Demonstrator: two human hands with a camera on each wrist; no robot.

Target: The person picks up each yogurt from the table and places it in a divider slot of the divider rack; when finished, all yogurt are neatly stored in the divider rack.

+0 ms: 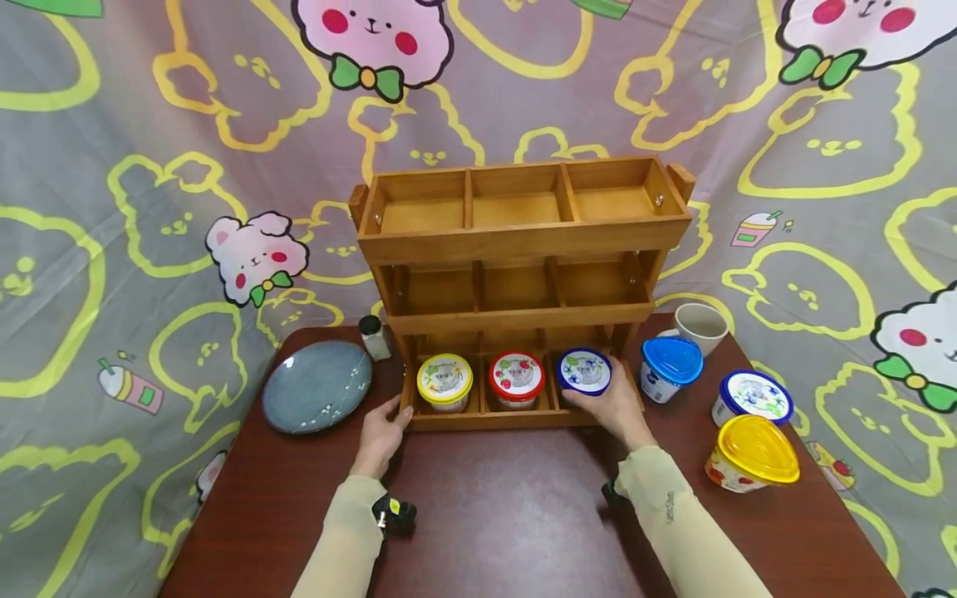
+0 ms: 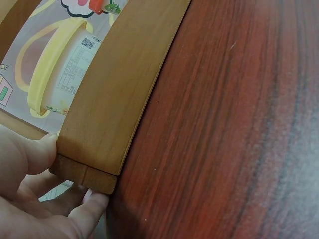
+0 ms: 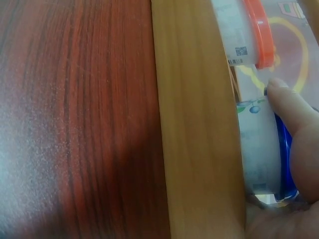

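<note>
A three-tier wooden rack (image 1: 523, 242) stands at the back of the table. On its bottom tier sit three round tubs, one per compartment: a yellow-lidded tub (image 1: 444, 379) at left, a red-lidded tub (image 1: 517, 375) in the middle and a blue-lidded tub (image 1: 585, 370) at right. My left hand (image 1: 381, 433) grips the rack's lower left front corner, thumb on the inner side and fingers around the outside in the left wrist view. With my right hand (image 1: 615, 407) I hold the blue-lidded tub, the thumb (image 3: 291, 107) lying across its lid edge.
Left of the rack are a grey-blue plate (image 1: 317, 386) and a black-capped shaker (image 1: 374, 337). To the right stand a blue-lidded cup (image 1: 671, 365), a white mug (image 1: 701, 325), another blue-lidded tub (image 1: 753, 397) and a yellow-lidded cup (image 1: 751, 453). Patterned cloth surrounds the table.
</note>
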